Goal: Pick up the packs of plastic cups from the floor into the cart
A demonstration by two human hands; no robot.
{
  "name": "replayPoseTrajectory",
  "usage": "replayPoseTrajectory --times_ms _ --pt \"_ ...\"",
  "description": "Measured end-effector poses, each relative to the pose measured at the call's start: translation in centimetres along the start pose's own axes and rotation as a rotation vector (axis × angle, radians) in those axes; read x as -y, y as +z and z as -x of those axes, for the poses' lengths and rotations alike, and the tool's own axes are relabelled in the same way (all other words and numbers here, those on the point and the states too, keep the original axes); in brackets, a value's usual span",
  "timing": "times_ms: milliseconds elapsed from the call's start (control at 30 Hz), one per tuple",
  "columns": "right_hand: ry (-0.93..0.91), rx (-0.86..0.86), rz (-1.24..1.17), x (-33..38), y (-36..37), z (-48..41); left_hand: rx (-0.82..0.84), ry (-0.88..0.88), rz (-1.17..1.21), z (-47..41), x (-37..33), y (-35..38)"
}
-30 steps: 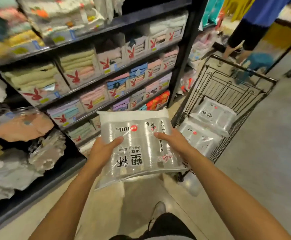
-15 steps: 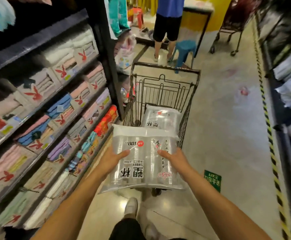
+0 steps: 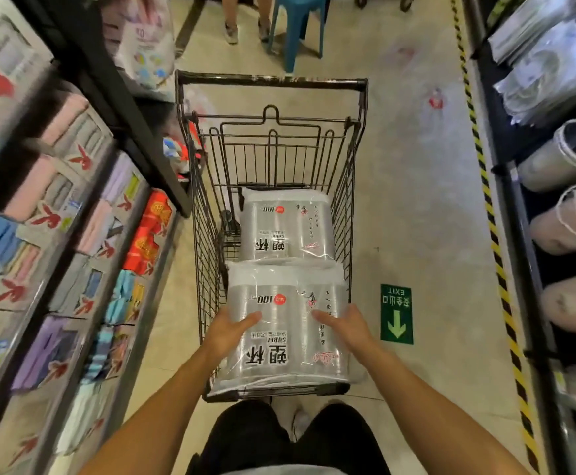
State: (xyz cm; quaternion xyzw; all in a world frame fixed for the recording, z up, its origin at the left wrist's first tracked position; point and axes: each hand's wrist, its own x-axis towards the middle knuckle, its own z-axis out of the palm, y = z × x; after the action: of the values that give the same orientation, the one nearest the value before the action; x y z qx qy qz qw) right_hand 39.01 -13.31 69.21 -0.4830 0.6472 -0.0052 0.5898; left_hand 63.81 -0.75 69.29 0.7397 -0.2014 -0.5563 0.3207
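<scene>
– Concrete floor (image 3: 417,200) runs down a shop aisle, with towel shelves (image 3: 57,200) at 9 o'clock and the wire cart (image 3: 271,82) standing at 12 o'clock. Where is the pack?

– The held pack (image 3: 285,303) is over the cart's near end, its near edge about level with the near rim. Whether it rests on anything beneath, I cannot tell. A second pack (image 3: 285,228) lies flat in the basket at its 12 o'clock, just beside it.

– Who has hold of it?

– Both hands. The left hand (image 3: 230,334) takes the 9 o'clock side and the right hand (image 3: 346,329) the 3 o'clock side. The fingers (image 3: 250,318) clasp it: thumbs lie on top, the rest are tucked out of sight underneath.

– How should it handle?

– Light but bulky, I judge. The film looks slick and loose, while the cup columns inside give it some stiffness along their length. Squeeze hard and the thin cups would likely buckle. The two long sides, with support below, seem the safest hold. The flat sealed band at the far end would probably slip or tear.

– And its looks?

– Clear wrap over columns of clear cups lying side by side, a white band at 12 o'clock, bold black characters, and a red dot beside "100". The print reads upside down from here.
</scene>
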Motion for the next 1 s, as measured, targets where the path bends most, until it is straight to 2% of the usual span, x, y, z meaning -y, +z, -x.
replayPoseTrajectory --times_ms 167,400,533,633,767,867,1000 --pt "0.097 -0.088 -0.026 -1.2 1.7 -2.6 0.021 -0.113 -0.041 -3.4 1.0 0.9" --pt "0.139 -0.165 0.097 -2.2 3.5 -3.9 0.042 -0.104 -0.103 -7.0 7.2 0.8" --pt "0.175 -0.151 0.124 -2.7 4.0 -4.7 0.018 -0.082 -0.197 -7.0 6.7 0.6" --pt "0.184 -0.118 0.16 -3.0 4.0 -5.3 0.035 -0.037 -0.222 -8.4 8.9 0.5" --pt "0.189 -0.096 0.166 -3.1 3.7 -5.7 -0.041 -0.116 -0.267 -9.6 11.4 0.8" --pt "0.218 -0.078 0.206 -2.9 3.0 -5.4 -0.016 -0.119 -0.345 -8.7 9.8 1.1" --pt "0.2 -0.064 0.281 -2.6 1.3 -4.7 -0.014 -0.107 -0.425 -10.2 12.2 0.6"
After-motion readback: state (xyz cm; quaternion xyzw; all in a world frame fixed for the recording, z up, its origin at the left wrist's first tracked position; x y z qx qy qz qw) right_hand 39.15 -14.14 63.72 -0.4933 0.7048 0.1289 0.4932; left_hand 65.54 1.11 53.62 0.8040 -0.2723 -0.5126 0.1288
